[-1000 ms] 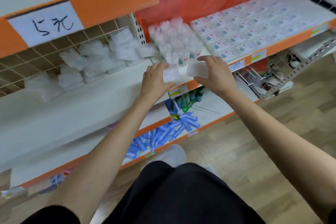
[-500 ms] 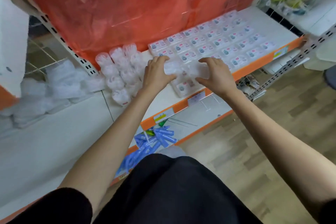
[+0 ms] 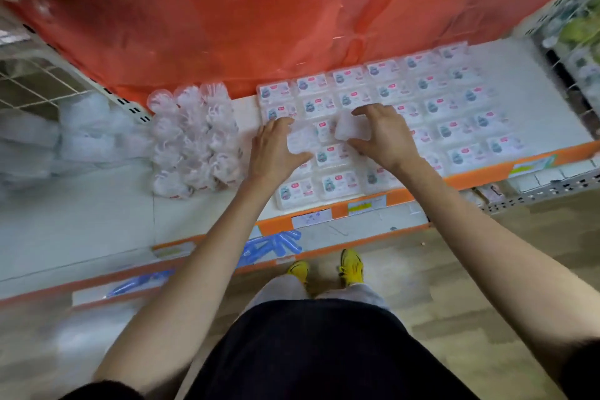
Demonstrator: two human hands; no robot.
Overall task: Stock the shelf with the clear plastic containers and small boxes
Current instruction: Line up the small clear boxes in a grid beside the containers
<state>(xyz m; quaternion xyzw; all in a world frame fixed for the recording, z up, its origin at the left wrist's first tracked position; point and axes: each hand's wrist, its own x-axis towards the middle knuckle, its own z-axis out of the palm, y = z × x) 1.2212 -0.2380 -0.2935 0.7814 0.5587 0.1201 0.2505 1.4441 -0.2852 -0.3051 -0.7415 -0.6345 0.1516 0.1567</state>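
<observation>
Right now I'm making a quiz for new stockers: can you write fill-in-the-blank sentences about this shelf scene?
The left hand and right hand each hold a small ____.
The round containers stand to the ____ of the labelled boxes.
The shoes are ____.
The tubes on the lower shelf are ____.
Missing words: box; left; yellow; blue.

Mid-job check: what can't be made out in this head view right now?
Head view:
- Print on the small boxes: blurred, unreadable.
- Boxes beneath the left hand and right hand: covered by them.
- White packs at left: motion-blurred, type unclear.
- Wire rack at right: cut off by the frame edge.
</observation>
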